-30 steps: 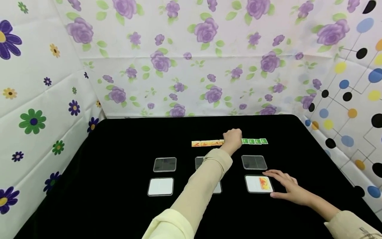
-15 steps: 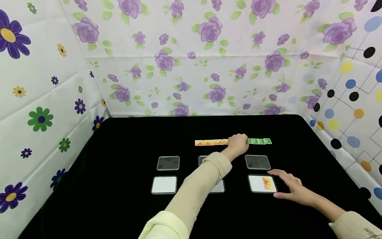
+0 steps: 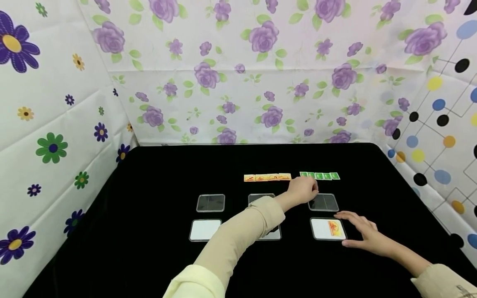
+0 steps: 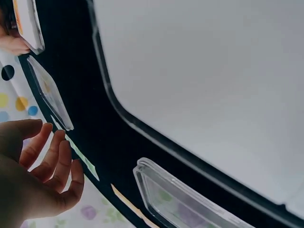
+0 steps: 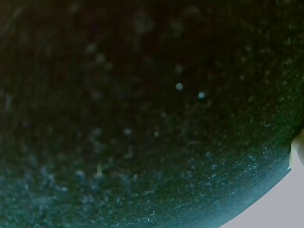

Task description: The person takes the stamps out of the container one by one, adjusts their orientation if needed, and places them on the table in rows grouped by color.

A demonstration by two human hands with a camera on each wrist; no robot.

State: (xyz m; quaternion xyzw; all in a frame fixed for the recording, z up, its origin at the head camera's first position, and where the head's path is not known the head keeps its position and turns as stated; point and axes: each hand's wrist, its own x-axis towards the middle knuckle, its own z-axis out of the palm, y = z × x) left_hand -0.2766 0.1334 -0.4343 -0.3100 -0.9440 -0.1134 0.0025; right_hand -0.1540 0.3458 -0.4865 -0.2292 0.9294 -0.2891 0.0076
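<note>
My left hand reaches across the table above the far right clear rectangular case, just in front of a row of green cards. In the left wrist view, its fingers are curled, with the thumb near the index fingertip; whether a card is between them is hidden. My right hand lies beside the near right white rectangular case, its index finger and thumb spread to the case's right-hand corners. An orange picture card sits on the right half of that case.
A row of orange picture cards lies left of the green ones. Two more clear cases and white cases stand left, the middle pair partly behind my left sleeve. Black cloth covers the table; patterned sheets surround it.
My left hand has come off the card rows toward me and slightly right, uncovering the orange row's right end and more green cards. My right hand stays at its case.
</note>
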